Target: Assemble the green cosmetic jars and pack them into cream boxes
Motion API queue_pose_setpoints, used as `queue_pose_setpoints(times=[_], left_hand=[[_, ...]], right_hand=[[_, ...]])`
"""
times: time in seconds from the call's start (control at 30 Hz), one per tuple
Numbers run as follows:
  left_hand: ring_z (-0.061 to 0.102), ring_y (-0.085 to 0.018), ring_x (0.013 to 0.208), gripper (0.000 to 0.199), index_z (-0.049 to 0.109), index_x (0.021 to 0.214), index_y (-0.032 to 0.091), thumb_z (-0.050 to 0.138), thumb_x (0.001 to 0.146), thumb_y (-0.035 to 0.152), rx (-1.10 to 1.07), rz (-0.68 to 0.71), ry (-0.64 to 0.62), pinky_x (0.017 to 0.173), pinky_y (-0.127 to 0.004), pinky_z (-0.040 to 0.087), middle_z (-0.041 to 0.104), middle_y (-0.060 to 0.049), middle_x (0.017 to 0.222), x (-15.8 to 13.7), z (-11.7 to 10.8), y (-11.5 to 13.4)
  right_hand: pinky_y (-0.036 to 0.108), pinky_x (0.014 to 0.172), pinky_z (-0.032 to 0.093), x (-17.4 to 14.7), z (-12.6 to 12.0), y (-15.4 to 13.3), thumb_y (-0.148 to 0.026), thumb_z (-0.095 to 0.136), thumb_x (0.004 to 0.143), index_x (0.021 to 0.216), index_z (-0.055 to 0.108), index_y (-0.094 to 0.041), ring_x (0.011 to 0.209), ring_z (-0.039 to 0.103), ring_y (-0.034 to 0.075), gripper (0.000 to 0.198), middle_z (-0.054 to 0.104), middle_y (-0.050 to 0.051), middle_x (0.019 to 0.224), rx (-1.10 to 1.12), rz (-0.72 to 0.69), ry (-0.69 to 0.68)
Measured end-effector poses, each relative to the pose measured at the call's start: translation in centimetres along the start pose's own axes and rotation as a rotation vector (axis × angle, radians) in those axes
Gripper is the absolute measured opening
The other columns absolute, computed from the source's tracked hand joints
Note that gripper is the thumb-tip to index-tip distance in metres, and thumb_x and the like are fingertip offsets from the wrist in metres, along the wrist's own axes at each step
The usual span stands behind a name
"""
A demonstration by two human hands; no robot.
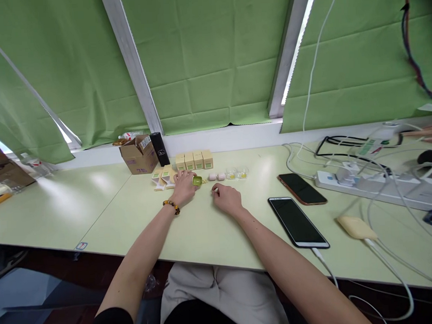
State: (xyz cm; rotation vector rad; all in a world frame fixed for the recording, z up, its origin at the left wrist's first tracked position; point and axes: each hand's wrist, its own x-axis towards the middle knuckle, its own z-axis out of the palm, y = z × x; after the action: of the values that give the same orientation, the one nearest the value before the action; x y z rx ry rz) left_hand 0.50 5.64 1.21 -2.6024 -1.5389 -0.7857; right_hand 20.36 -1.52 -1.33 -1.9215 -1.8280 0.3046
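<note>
My left hand [184, 186], with a beaded bracelet at the wrist, is closed at the side of a small olive-green case [197, 180]. Part of the case is hidden by the fingers. Just right of it, my right hand [227, 198] hovers low over the table with fingertips pinched together; what they hold, if anything, is too small to make out. Beyond the right hand lie two pale pink pieces [217, 176] and two clear little containers [237, 173] with yellow inside. Opened cream cartons [163, 177] stand left of my left hand.
Several closed cream boxes [194, 160] form a row behind, beside a black cylinder [159, 149] and a cardboard box [139, 155]. To the right are two phones [299, 223], a power strip [367, 189] and loose cables. Another person's hand [429, 132] shows at the right edge.
</note>
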Motion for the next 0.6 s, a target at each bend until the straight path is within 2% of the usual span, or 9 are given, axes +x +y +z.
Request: queue_pose_setpoints(times=[0.2, 0.37, 0.5, 0.6], left_hand=[[0.051, -0.034, 0.130, 0.041, 0.066, 0.126, 0.023, 0.074, 0.086, 0.017, -0.083, 0.131, 0.083, 0.109, -0.053, 0.038, 0.072, -0.009, 0.126, -2.8, -2.3, 1.7], [0.050, -0.034, 0.127, 0.045, 0.068, 0.129, 0.023, 0.081, 0.086, 0.027, -0.173, 0.159, 0.222, 0.112, -0.054, 0.038, 0.074, -0.008, 0.122, -4.5, -1.7, 1.6], [0.051, -0.032, 0.125, 0.042, 0.070, 0.131, 0.024, 0.078, 0.090, 0.035, -0.302, 0.159, 0.245, 0.111, -0.053, 0.041, 0.075, -0.009, 0.118, -4.6, -1.0, 1.4], [0.054, -0.029, 0.123, 0.038, 0.073, 0.127, 0.024, 0.074, 0.094, 0.043, -0.474, 0.093, 0.255, 0.110, -0.049, 0.045, 0.075, -0.010, 0.117, -4.4, -0.9, 1.4]], right_hand=[[0.031, 0.070, 0.041, 0.0, 0.2, 0.3, -0.021, 0.058, 0.093, 0.118, 0.064, -0.029, 0.093, 0.071, 0.025, 0.027, 0.079, 0.003, 0.103, 0.130, -0.057, 0.085], [0.030, 0.069, 0.044, 0.0, 0.6, 0.5, -0.013, 0.057, 0.087, 0.117, 0.055, -0.029, 0.080, 0.070, 0.018, 0.033, 0.076, -0.001, 0.109, 0.307, -0.206, 0.197], [0.032, 0.072, 0.052, -0.2, 0.8, 0.4, -0.013, 0.055, 0.086, 0.120, 0.049, -0.029, 0.084, 0.072, 0.018, 0.038, 0.074, 0.001, 0.116, 0.432, -0.339, 0.240], [0.034, 0.073, 0.057, -0.5, 0.7, 0.1, -0.016, 0.057, 0.086, 0.122, 0.047, -0.028, 0.092, 0.073, 0.020, 0.039, 0.072, 0.005, 0.121, 0.485, -0.396, 0.255]])
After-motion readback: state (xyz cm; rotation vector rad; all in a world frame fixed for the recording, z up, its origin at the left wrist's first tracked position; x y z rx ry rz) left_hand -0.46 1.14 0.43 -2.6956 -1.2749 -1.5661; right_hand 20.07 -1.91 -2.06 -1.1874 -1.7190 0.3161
